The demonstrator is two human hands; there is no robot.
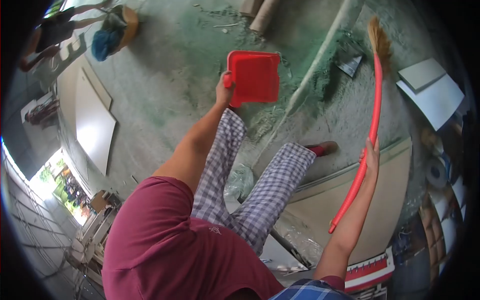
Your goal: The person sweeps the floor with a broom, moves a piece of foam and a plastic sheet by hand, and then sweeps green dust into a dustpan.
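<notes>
My left hand grips the short handle of a red dustpan, which is held out ahead of my legs over the dusty floor. In my right hand is a broom with a long red handle, my fingers wrapped round its lower half. The broom's straw bristles point away from me at the upper right, near the floor. Whether they touch it I cannot tell. Close to the bristles lies a small grey triangular scrap.
Green-grey dust covers the concrete floor. White panels lie at right, and a large board lies by my foot. Rolled tubes are at the top. Another person stands at upper left beside a yellowish container. Clear plastic lies between my legs.
</notes>
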